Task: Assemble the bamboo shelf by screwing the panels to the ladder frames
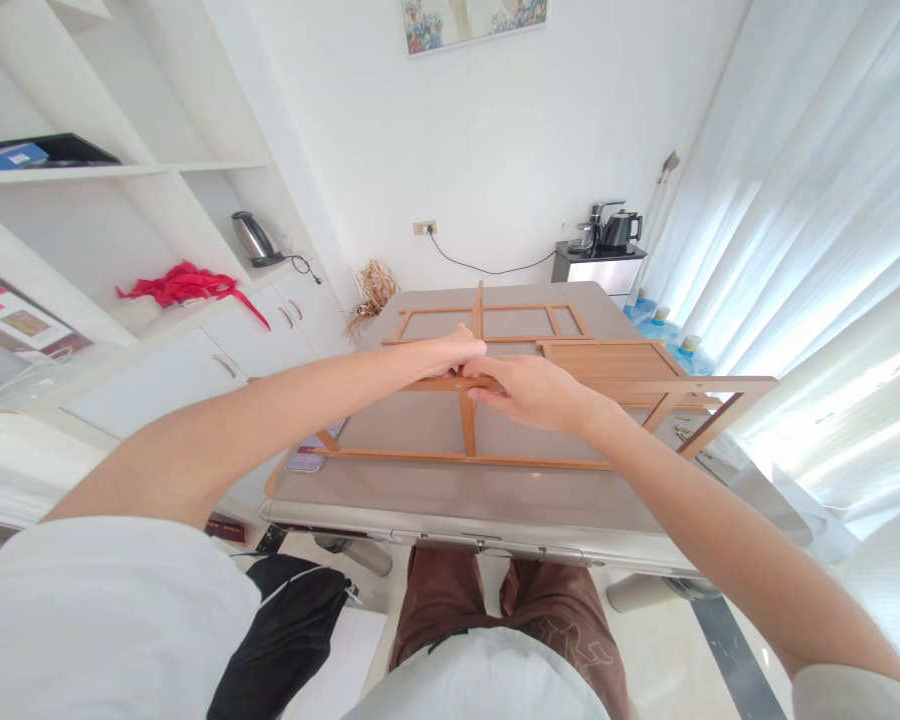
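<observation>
A light-brown wooden frame of rails and crosspieces stands on the grey-topped table. My left hand is closed just above its upper rail, where a crosspiece meets it; whatever its fingers hold is hidden. Against it, my right hand pinches the same rail, with the thumb on the near side. To the right, a slatted wooden panel lies behind the rail. Another flat wooden frame rests farther back, and an upright wooden piece rises behind my left hand.
A phone lies at the table's left edge; small metal parts are at the right. White shelves hold a red ribbon and a kettle. Water bottles stand by the curtain. Black cloth is below left.
</observation>
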